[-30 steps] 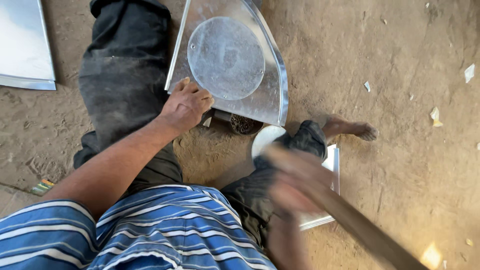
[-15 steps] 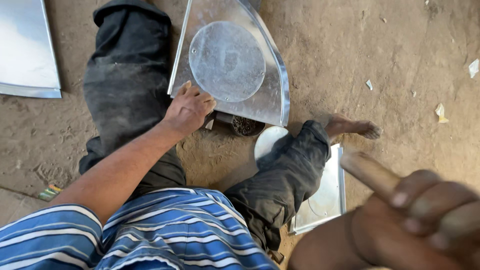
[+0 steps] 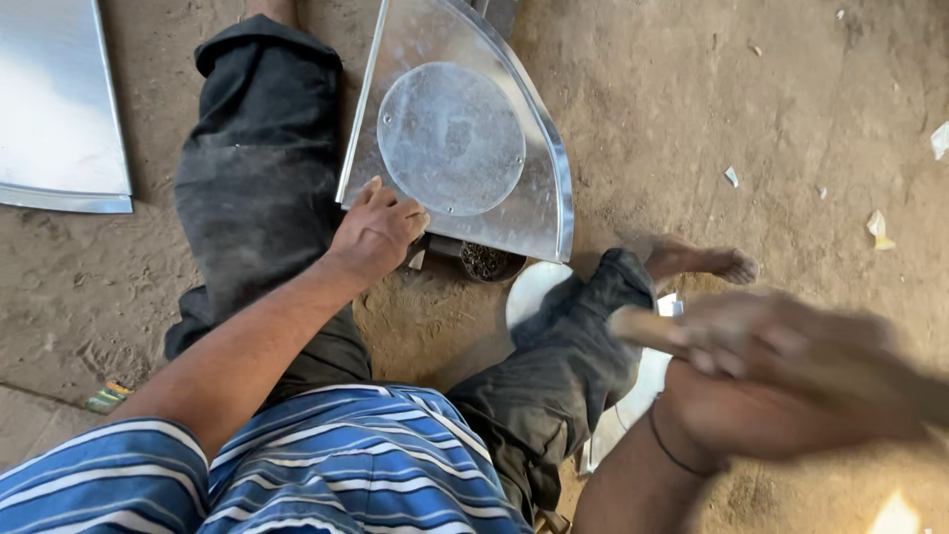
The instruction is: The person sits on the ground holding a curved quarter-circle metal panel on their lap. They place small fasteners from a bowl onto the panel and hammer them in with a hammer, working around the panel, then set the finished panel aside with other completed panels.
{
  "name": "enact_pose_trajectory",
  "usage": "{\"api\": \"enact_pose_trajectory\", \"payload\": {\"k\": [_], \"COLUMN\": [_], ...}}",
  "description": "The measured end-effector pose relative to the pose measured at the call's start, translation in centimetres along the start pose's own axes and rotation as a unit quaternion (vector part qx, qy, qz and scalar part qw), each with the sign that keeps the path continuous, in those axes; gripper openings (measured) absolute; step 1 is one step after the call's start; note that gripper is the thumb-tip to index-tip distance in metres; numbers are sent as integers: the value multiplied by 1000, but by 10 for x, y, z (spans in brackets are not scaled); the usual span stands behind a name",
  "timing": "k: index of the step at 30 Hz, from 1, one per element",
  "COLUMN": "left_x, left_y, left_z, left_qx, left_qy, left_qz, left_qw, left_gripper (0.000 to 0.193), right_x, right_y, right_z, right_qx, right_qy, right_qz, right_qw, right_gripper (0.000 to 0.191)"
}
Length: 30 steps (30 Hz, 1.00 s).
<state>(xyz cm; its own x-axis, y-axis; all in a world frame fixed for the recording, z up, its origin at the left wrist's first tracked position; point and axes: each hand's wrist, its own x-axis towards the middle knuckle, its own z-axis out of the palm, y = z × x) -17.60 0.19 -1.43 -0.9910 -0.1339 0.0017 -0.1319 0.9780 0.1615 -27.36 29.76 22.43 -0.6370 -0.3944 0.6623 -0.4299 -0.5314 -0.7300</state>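
Left hand (image 3: pixel 376 232) presses flat on the near corner of the fan-shaped metal sheet (image 3: pixel 465 138) on the dirt floor; right hand (image 3: pixel 791 351), blurred, grips a wooden mallet handle (image 3: pixel 647 328). Pin the sheet firmly and strike squarely.

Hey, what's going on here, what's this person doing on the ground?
A person sits on bare dirt ground working sheet metal. The left hand presses on the near corner of a fan-shaped metal sheet with a round disc lying on it. The right hand, blurred in motion, grips a wooden handle; its head is out of view. More sheet metal lies at the far left, and another piece sits under the right leg.
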Motion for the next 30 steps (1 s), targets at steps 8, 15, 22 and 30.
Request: {"api": "enact_pose_trajectory", "payload": {"k": [8, 15, 22, 30], "left_x": [0, 1, -2, -5], "left_y": [7, -1, 3, 2], "left_z": [-35, -2, -9, -1], "left_qx": [-29, -72, -108, -100], "left_qy": [-96, 37, 129, 95], "left_qz": [5, 13, 7, -1], "left_qw": [995, 997, 986, 990], "left_gripper": [45, 39, 30, 22], "right_x": [-161, -63, -104, -104], "right_y": [149, 56, 106, 84], "right_z": [55, -20, 48, 27], "right_qx": [-107, -10, -224, -107], "right_qy": [122, -56, -1, 1], "right_qz": [681, 125, 541, 242], "right_qw": [714, 991, 811, 964], "right_gripper": [58, 38, 23, 24]}}
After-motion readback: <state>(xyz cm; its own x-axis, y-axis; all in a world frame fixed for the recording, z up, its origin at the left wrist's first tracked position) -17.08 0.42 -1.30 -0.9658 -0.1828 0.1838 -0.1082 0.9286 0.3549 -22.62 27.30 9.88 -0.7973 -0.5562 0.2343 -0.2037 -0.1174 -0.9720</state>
